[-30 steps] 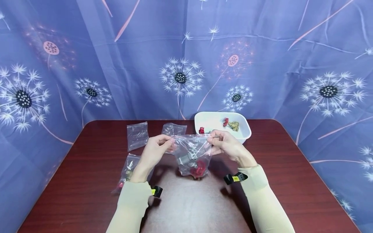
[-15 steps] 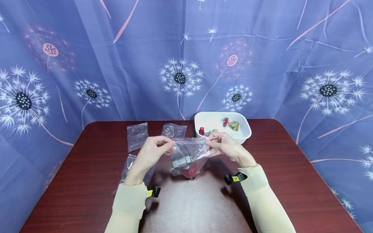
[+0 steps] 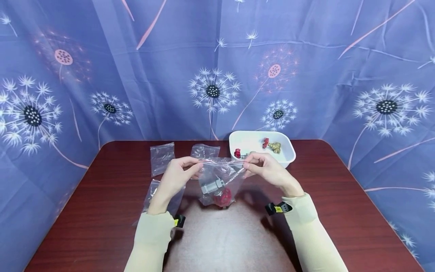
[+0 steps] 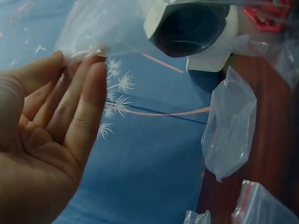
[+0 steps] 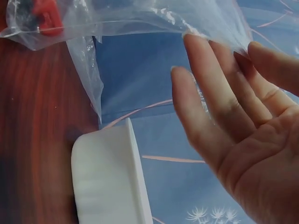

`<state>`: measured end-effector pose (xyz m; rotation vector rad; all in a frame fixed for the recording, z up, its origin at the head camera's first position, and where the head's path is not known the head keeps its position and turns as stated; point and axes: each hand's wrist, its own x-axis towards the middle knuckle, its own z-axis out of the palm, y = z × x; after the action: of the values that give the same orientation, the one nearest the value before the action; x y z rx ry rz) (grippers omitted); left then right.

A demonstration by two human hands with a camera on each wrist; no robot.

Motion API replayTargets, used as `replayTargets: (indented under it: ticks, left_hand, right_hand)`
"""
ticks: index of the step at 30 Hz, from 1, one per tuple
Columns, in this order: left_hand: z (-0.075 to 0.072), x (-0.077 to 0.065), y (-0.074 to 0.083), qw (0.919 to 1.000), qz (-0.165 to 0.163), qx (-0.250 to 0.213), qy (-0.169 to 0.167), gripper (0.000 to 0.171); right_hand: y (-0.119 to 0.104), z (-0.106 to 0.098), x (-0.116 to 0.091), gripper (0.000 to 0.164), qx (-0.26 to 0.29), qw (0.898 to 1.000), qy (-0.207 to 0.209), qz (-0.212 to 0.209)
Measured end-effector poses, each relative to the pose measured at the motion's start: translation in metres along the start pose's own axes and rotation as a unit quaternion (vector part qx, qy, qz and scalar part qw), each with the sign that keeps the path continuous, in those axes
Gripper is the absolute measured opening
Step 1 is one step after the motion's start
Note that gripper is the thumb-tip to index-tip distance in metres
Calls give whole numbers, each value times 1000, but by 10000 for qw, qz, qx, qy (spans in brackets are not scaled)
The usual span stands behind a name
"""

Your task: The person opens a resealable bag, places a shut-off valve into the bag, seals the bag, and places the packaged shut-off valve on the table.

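A clear zip bag (image 3: 234, 172) with a red line along its seal hangs between both hands in the head view. Inside it lies a valve with a grey metal body (image 3: 213, 187) and a red handwheel (image 3: 224, 197). My left hand (image 3: 178, 173) pinches the bag's top left corner between thumb and fingertips. At the top right corner, my right hand (image 3: 268, 170) pinches the plastic likewise. The left wrist view shows the round end of the valve body (image 4: 191, 30) close up, through the film. The bag's bottom hangs close over the table.
A white tray (image 3: 290, 153) at the back holds a brass valve (image 3: 276, 148) with a red handle and another red-handled part (image 3: 237, 153). Flat clear bags (image 3: 162, 158) lie at the back left. Another bag (image 3: 173, 194) is partly hidden by the left forearm. A patterned curtain (image 3: 153, 94) hangs behind.
The bag has tilted, and the valve has shifted left in it, its grey body now showing more clearly. Both hands keep their pinch on the corners, nearly in place.
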<state>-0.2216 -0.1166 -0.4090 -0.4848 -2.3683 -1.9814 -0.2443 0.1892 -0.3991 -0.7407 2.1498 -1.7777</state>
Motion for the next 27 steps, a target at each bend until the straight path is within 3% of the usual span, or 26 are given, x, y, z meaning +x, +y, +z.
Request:
replayTargets:
  ticks: [10, 16, 18, 22, 25, 27]
  left_hand:
    - [5, 0, 4, 9999, -137, 21, 63, 22]
    - [10, -8, 28, 9995, 62, 311, 33, 15]
    - [11, -9, 33, 9993, 144, 338, 45, 14]
    - [11, -5, 19, 9988, 252, 382, 143, 12]
    - [13, -6, 20, 9983, 304, 450, 212, 11]
    - [15, -9, 28, 9980, 317, 497, 217, 11]
  right_hand:
    - [-2, -4, 0, 10, -293, 9993, -32, -240]
    - [-8, -9, 0, 8, -930, 9953, -36, -265]
    - [-12, -10, 1, 8, -1288, 9912, 55, -303]
    - [-35, -2, 1, 9, -1875, 9813, 239, -366]
    - [-47, 7, 5, 10, -2265, 9719, 371, -528]
    - [-55, 16, 7, 10, -2661, 9599, 452, -755]
